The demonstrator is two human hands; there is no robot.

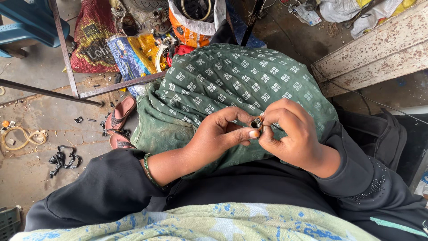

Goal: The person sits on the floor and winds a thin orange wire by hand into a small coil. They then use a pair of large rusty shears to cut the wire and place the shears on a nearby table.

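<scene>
- Sitting over the lap, the person brings both hands together above the green patterned cloth that covers the knees.
- The left hand has its grip closed: thumb and forefinger pinch a small dark metal part.
- The right hand also closes its fingers on the same part from the other side, so the two hands touch there.
- A green bangle sits on the left wrist.
- On the floor at the left lie pink sandals, a rusty metal frame and coloured sacks.
</scene>
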